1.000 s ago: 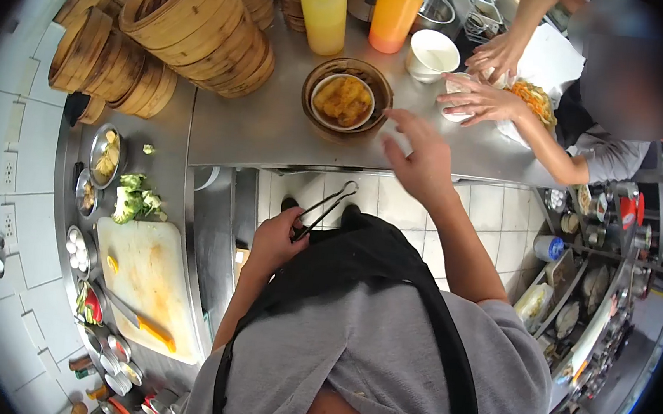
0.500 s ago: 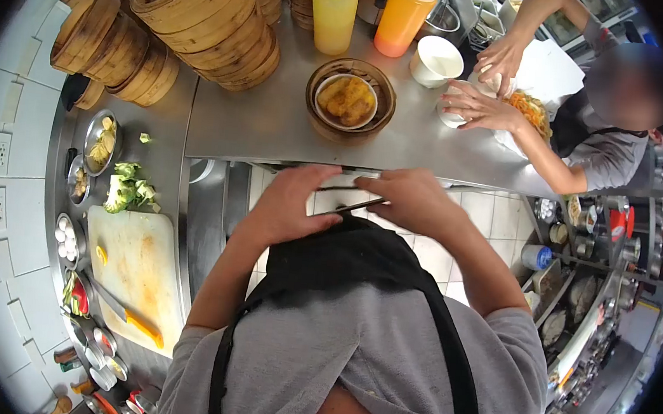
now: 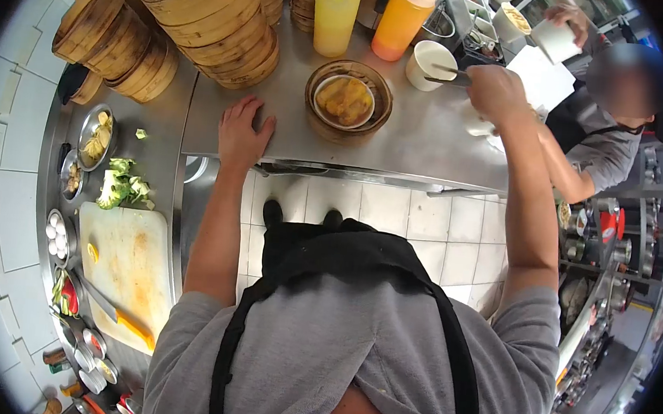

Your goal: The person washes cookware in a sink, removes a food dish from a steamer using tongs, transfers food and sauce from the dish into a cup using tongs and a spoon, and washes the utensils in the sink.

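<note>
My left hand (image 3: 242, 134) lies on the steel counter's front edge with its fingers spread, holding nothing. My right hand (image 3: 499, 96) reaches to the right, closed around what look like thin metal tongs (image 3: 452, 74). Their two dark prongs point left, over the white cup (image 3: 430, 65); whether they touch its contents is unclear. Between my hands, a round bamboo steamer (image 3: 383, 121) holds a white dish (image 3: 367, 115) of golden-brown food pieces (image 3: 344, 100). My right forearm partly hides a co-worker's arm and the things behind it.
Yellow (image 3: 336, 17) and orange (image 3: 403, 20) squeeze bottles stand behind the steamer. Stacked steamers (image 3: 213, 23) rise at back left. A cutting board (image 3: 128, 269) and orange-handled knife (image 3: 133, 329) lie at left, near broccoli (image 3: 120, 185). The co-worker's hand (image 3: 568, 22) holds a white container (image 3: 555, 42).
My hands have parted: the left went down onto the counter, the right carried the tongs to the white cup. The co-worker's hand has lifted a white container toward the back.
</note>
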Tool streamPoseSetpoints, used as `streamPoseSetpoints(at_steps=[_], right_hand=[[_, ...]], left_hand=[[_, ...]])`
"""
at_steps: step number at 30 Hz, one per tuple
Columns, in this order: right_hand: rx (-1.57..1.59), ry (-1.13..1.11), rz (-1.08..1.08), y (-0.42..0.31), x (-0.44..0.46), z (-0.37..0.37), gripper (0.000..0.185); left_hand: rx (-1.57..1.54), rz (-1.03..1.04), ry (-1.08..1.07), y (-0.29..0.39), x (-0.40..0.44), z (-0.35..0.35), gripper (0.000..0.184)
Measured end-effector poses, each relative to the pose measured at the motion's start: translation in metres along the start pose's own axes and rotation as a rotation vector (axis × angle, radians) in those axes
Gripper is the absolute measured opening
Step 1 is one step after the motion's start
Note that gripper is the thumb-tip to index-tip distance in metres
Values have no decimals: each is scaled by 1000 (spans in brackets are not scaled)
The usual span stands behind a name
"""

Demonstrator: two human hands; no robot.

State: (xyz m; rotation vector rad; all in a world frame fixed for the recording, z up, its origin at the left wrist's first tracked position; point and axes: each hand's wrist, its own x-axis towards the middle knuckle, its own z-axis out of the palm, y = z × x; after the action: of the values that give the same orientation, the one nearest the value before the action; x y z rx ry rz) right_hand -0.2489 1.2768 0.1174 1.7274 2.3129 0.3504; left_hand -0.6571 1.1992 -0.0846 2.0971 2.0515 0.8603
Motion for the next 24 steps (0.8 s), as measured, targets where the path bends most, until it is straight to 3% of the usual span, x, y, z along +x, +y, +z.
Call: streamPoseSetpoints(at_steps=[4,10,16,22,24], right_hand=[[-47,55,-50,5,7,9,14],[39,-86,-30,-2,-42,-13,13],[82,62,-97,-20,-57,-61,19],[37,339,-509,-63,-19,-71,18],[-1,283,-534,-72,2,-67,21]], left_hand=[[-44,19,-14,-10,1,3,42],[-40,28,-7,-9,0,3,40],[-16,60,37,-8,1,3,40],[12,69,46,-10,0,4,40],[-7,58,47,-11,0,5,40]])
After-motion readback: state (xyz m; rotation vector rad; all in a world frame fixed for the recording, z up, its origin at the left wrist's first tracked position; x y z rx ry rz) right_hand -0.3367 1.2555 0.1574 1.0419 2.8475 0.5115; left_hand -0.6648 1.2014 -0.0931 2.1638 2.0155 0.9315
